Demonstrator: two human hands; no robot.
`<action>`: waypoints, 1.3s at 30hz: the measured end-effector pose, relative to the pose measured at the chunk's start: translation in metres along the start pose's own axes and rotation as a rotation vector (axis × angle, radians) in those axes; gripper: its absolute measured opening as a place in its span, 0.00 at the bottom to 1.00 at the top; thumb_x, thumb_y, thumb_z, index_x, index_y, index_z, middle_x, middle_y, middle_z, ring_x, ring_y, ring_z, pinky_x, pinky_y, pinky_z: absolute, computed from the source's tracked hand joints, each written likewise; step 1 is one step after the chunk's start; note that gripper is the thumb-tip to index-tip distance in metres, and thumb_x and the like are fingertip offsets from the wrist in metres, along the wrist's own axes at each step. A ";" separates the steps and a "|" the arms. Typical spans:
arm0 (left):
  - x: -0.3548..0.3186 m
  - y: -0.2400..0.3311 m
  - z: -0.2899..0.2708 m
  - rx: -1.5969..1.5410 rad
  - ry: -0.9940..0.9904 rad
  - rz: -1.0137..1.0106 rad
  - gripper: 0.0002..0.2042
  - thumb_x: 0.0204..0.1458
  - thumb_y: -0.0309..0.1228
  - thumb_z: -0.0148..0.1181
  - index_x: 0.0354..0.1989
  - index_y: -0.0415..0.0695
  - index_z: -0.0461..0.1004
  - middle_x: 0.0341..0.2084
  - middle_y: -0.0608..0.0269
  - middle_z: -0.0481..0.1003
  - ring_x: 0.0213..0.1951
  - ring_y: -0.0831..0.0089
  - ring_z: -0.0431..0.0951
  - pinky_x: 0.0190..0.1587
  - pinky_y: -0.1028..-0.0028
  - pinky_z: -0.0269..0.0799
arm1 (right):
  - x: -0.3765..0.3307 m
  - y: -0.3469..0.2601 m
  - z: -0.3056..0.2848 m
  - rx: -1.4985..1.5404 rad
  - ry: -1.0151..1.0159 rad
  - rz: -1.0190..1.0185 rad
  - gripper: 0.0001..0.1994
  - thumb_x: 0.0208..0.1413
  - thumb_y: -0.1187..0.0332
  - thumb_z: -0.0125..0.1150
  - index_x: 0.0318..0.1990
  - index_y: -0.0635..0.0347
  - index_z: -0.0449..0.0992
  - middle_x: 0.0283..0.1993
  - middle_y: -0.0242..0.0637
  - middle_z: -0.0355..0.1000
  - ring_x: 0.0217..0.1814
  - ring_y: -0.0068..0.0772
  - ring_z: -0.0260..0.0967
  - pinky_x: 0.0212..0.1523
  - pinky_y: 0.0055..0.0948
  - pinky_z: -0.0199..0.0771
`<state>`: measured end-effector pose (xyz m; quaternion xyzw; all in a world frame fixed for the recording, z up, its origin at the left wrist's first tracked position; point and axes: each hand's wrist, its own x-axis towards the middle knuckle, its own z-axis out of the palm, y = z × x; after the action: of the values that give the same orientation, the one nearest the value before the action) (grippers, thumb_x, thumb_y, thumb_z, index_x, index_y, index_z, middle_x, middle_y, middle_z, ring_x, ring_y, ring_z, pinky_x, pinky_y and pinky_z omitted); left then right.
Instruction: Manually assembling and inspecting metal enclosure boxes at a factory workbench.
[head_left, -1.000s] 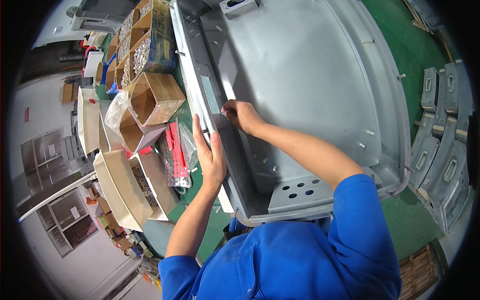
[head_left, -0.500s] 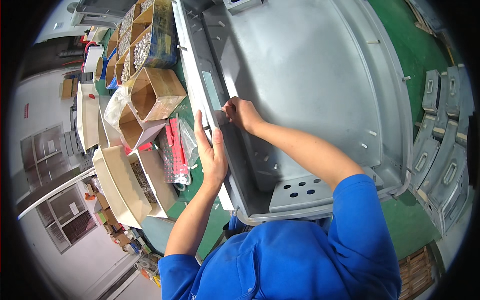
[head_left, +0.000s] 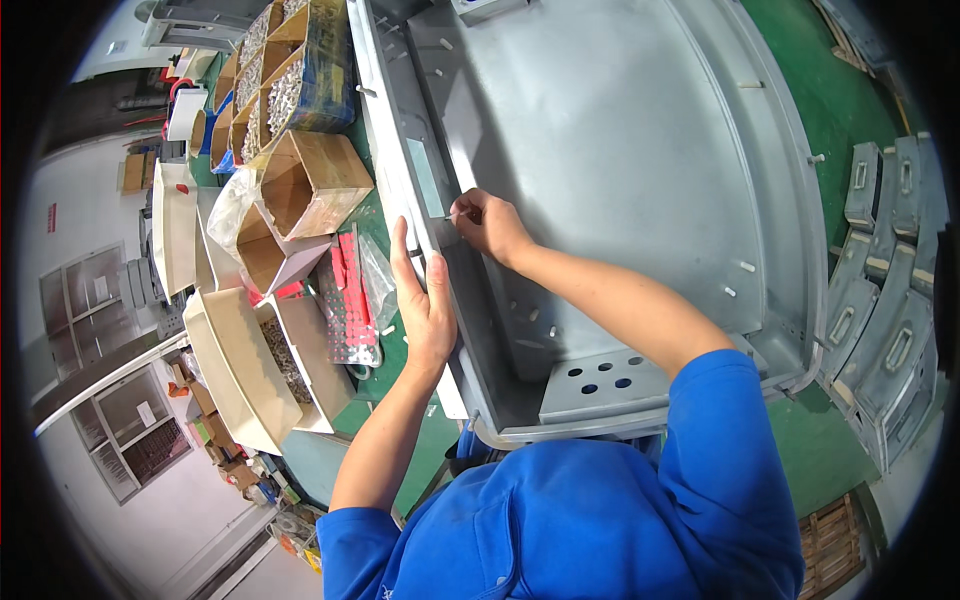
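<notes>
I see open room over grey shell's [head_left: 620,140] far middle; left wall [head_left: 400,165], perforated bracket [head_left: 602,403] (pegs [head_left: 730,292] too) obstruct.

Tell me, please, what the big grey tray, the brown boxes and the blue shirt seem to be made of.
Big grey tray: probably painted or coated metal, satin, with soft reflections; hard plastic stays possible.
Brown boxes: most likely cardboard, with thin, straight-folded walls; some faces shine, perhaps from tape.
Blue shirt: matte cloth, since it creases softly; the fibre cannot be told.
</notes>
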<state>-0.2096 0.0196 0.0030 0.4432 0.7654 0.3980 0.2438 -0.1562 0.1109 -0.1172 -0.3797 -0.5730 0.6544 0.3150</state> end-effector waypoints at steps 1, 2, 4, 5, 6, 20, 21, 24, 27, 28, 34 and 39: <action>0.000 0.000 0.000 0.003 -0.001 -0.012 0.26 0.56 0.34 0.41 0.60 0.35 0.44 0.58 0.48 0.50 0.60 0.61 0.49 0.60 0.69 0.41 | 0.000 -0.001 0.000 0.000 -0.003 0.011 0.08 0.48 0.68 0.57 0.31 0.64 0.71 0.24 0.36 0.70 0.25 0.24 0.67 0.30 0.24 0.68; -0.001 0.000 0.000 0.006 -0.003 -0.025 0.26 0.56 0.34 0.41 0.60 0.35 0.44 0.58 0.48 0.50 0.60 0.61 0.49 0.60 0.69 0.41 | 0.000 -0.003 0.000 0.000 -0.005 0.022 0.08 0.47 0.68 0.57 0.31 0.64 0.71 0.24 0.37 0.70 0.25 0.26 0.67 0.30 0.24 0.68; -0.001 0.000 0.000 0.009 -0.005 -0.038 0.26 0.56 0.34 0.42 0.60 0.36 0.45 0.58 0.48 0.50 0.60 0.61 0.49 0.60 0.69 0.42 | 0.001 -0.003 -0.001 -0.072 0.008 0.009 0.10 0.48 0.66 0.57 0.30 0.65 0.71 0.23 0.40 0.70 0.24 0.29 0.68 0.30 0.26 0.68; -0.001 0.000 0.000 0.009 -0.005 -0.040 0.26 0.56 0.34 0.42 0.60 0.36 0.45 0.58 0.48 0.50 0.60 0.61 0.49 0.60 0.69 0.42 | 0.002 -0.004 -0.001 -0.108 0.015 0.002 0.10 0.48 0.65 0.57 0.29 0.65 0.71 0.22 0.41 0.70 0.24 0.31 0.68 0.30 0.27 0.68; -0.001 0.001 0.000 0.000 -0.004 -0.032 0.26 0.56 0.34 0.42 0.60 0.36 0.45 0.58 0.48 0.50 0.60 0.61 0.49 0.60 0.69 0.42 | 0.003 -0.006 -0.001 -0.132 -0.002 0.030 0.11 0.48 0.65 0.57 0.29 0.66 0.71 0.23 0.42 0.70 0.24 0.32 0.68 0.30 0.27 0.68; 0.001 0.002 0.001 -0.033 -0.002 0.023 0.26 0.56 0.33 0.42 0.60 0.35 0.45 0.58 0.48 0.50 0.61 0.61 0.48 0.60 0.69 0.41 | 0.006 -0.011 -0.001 -0.172 -0.049 0.110 0.12 0.48 0.62 0.54 0.27 0.65 0.71 0.25 0.50 0.71 0.32 0.50 0.70 0.34 0.37 0.68; 0.001 0.002 0.001 -0.044 -0.004 0.020 0.26 0.56 0.33 0.42 0.60 0.35 0.45 0.58 0.48 0.50 0.61 0.61 0.48 0.60 0.69 0.41 | 0.005 -0.012 -0.001 -0.198 -0.043 0.133 0.13 0.48 0.62 0.53 0.29 0.66 0.71 0.25 0.47 0.70 0.29 0.44 0.69 0.32 0.35 0.68; 0.000 0.002 0.001 -0.013 0.000 -0.006 0.26 0.56 0.34 0.42 0.60 0.35 0.45 0.58 0.48 0.50 0.61 0.61 0.48 0.60 0.69 0.41 | 0.004 -0.012 -0.003 -0.180 -0.015 0.226 0.13 0.50 0.64 0.51 0.34 0.68 0.70 0.25 0.42 0.70 0.25 0.32 0.68 0.28 0.30 0.67; 0.001 0.005 0.002 0.014 0.015 0.052 0.26 0.56 0.34 0.42 0.60 0.35 0.45 0.58 0.48 0.50 0.61 0.61 0.49 0.60 0.69 0.41 | 0.014 -0.003 -0.013 0.108 -0.050 0.298 0.13 0.50 0.72 0.47 0.42 0.71 0.66 0.31 0.40 0.69 0.29 0.28 0.68 0.28 0.25 0.68; 0.000 0.005 0.001 0.010 0.013 0.045 0.26 0.56 0.34 0.42 0.60 0.35 0.45 0.58 0.48 0.50 0.60 0.61 0.49 0.60 0.68 0.41 | 0.014 -0.009 -0.020 0.306 -0.074 0.325 0.13 0.48 0.78 0.43 0.43 0.72 0.64 0.33 0.41 0.68 0.32 0.30 0.69 0.33 0.25 0.70; 0.001 0.005 0.001 0.024 0.000 0.040 0.25 0.56 0.35 0.42 0.60 0.36 0.45 0.58 0.50 0.50 0.60 0.63 0.49 0.60 0.69 0.41 | 0.039 -0.019 -0.029 0.533 -0.072 0.243 0.10 0.51 0.82 0.40 0.40 0.73 0.65 0.33 0.44 0.70 0.33 0.35 0.72 0.34 0.28 0.73; 0.000 0.006 0.000 0.060 0.002 0.045 0.24 0.57 0.35 0.40 0.60 0.38 0.46 0.58 0.55 0.49 0.60 0.66 0.48 0.60 0.70 0.40 | 0.054 -0.030 -0.027 0.514 -0.045 0.335 0.05 0.53 0.79 0.45 0.34 0.71 0.67 0.30 0.41 0.70 0.29 0.30 0.71 0.29 0.25 0.73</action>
<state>-0.2068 0.0217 0.0080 0.4671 0.7669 0.3806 0.2208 -0.1615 0.1746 -0.0965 -0.3619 -0.3249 0.8291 0.2758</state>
